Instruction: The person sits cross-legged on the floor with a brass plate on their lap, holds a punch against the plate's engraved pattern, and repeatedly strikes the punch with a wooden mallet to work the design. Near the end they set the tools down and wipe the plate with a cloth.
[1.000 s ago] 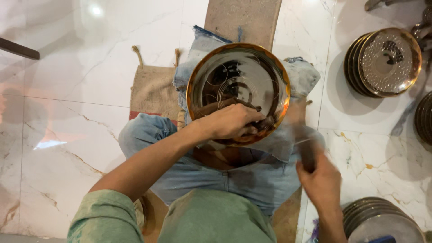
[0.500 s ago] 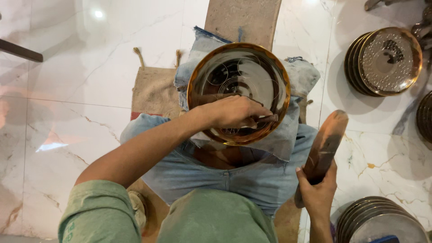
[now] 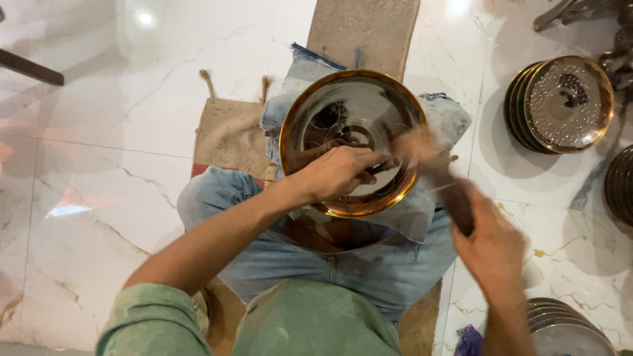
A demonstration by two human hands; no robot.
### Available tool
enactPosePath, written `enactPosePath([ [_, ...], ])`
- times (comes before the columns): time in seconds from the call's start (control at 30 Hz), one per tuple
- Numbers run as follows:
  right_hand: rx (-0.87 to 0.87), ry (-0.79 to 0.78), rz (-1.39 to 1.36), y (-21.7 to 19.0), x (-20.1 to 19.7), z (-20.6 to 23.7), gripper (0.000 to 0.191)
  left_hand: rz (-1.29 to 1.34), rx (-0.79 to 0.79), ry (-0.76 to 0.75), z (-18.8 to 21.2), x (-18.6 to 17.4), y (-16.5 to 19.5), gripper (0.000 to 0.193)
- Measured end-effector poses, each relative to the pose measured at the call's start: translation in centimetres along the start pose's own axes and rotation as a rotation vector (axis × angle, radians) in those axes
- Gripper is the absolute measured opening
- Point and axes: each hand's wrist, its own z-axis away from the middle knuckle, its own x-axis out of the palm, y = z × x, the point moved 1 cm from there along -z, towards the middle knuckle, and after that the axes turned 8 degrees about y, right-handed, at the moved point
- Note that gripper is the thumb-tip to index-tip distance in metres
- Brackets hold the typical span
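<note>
A round brass plate with engraved rings lies on a blue denim cloth over my lap. My left hand rests on the plate's middle, fingers closed on a thin metal punch that stands against the surface. My right hand sits lower right of the plate and grips the handle of a wooden mallet. The mallet is motion-blurred, and its head reaches over the plate's right part, next to the punch.
A stack of patterned metal plates lies at the upper right, another stack at the right edge, a third at the lower right. A burlap sack and a brown mat lie on the marble floor.
Half a second ago the mallet was raised beside my right knee; now it has swung left and down over the plate toward the punch. My left hand has stayed in place.
</note>
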Motion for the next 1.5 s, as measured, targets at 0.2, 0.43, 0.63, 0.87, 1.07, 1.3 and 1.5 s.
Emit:
enactPosePath([
  [0.2, -0.043, -0.561, 0.530, -5.3, -5.9, -8.4, 0.079, -0.014, -0.252, 0.392, 3.4, 1.5, 1.4, 0.039],
  [0.43, -0.553, -0.277, 0.438, -12.0, -9.2, -12.0, 0.090, -0.078, -0.530, 0.806, 5.4, 4.4, 3.2, 0.020],
  [0.63, -0.699, -0.142, 0.562, -12.8, -8.1, -11.5, 0.084, 0.012, -0.547, 1.003, 5.5, 5.9, 3.8, 0.024],
  [0.87, -0.585, -0.117, 0.400, -11.8, -6.8, -12.4, 0.080, -0.040, -0.564, 0.997, 5.3, 6.1, 3.5, 0.022],
  [1.07, -0.678, -0.115, 0.157, -12.9, -7.4, -12.5, 0.081, -0.085, -0.500, 1.022, 5.3, 6.1, 3.2, 0.025],
  [1.3, -0.744, -0.255, 0.667, -12.1, -8.6, -12.2, 0.091, 0.003, -0.481, 0.908, 4.8, 5.7, 2.7, 0.017],
  [1.5, -0.543, -0.235, 0.558, -8.5, -8.6, -11.5, 0.085, -0.067, -0.314, 0.671, 3.8, 3.7, 2.5, 0.025],
])
